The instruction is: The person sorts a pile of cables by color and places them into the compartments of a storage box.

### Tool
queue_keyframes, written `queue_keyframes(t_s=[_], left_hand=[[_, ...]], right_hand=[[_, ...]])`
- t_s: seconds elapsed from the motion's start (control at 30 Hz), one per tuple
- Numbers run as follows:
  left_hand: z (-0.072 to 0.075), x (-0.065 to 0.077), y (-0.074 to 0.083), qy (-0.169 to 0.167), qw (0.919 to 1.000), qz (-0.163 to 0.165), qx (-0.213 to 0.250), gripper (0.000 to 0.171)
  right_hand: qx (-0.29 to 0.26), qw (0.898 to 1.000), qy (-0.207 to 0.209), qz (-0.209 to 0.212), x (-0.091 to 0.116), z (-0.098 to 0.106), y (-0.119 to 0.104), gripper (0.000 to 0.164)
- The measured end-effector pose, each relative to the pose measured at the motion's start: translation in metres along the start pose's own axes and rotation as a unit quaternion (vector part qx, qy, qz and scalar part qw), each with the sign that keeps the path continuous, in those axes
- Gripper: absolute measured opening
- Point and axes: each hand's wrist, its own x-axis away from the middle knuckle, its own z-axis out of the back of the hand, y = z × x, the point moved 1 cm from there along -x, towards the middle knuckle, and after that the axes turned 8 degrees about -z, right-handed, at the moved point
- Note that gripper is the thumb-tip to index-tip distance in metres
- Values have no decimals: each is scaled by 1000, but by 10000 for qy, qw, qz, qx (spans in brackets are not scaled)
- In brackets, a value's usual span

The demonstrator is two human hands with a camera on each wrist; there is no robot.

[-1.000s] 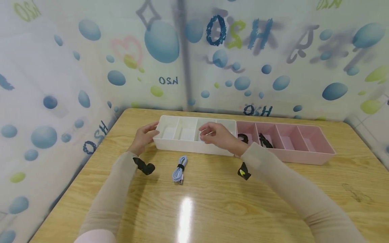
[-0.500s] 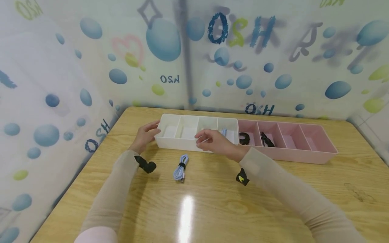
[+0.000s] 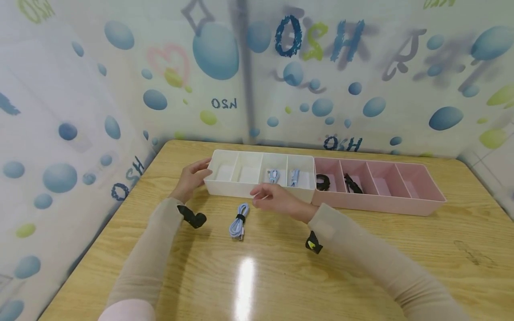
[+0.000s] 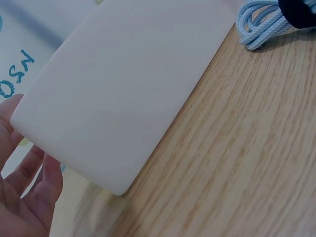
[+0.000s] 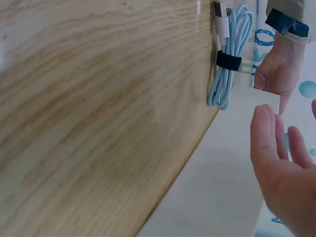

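Note:
A white divided box (image 3: 230,188) stands at the back of the table. At its left end my left hand (image 3: 190,180) holds the end wall, a digit reaching over the rim; in the left wrist view its other fingers (image 4: 49,182) lie by the outside of that wall. Empty and loosely bent, my right hand (image 3: 277,199) hovers before the box's front wall. Left of it on the table lies a light blue cable (image 3: 239,220), coiled and tied with a black strap. Two bundled cables sit in the box, one (image 3: 274,175) in the third compartment, another (image 3: 295,177) in the fourth.
A pink divided box (image 3: 395,206) adjoins the white one on the right. Its first compartment holds a coiled black cable (image 3: 322,182), its second a black bundle (image 3: 352,183). A patterned wall covering (image 3: 321,80) rises behind the wooden table (image 3: 341,276).
My right hand has drawn back from over the white box toward me, slightly left and down, uncovering the two bundled cables. The left hand stays at the box's left end.

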Motion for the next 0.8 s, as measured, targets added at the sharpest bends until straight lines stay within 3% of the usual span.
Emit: queue_keyframes(t_s=[0.27, 0.57, 0.8], left_hand=[[1, -3, -3, -19, 10000, 47, 12, 47], [6, -17, -23, 48, 10000, -9, 13, 46], [7, -20, -27, 53, 10000, -66, -29, 46]], right_hand=[[-206, 9996, -178, 62, -7, -12, 11, 34], [-566, 9973, -114, -460, -13, -22, 17, 36], [-592, 9953, 115, -761, -19, -25, 19, 39]])
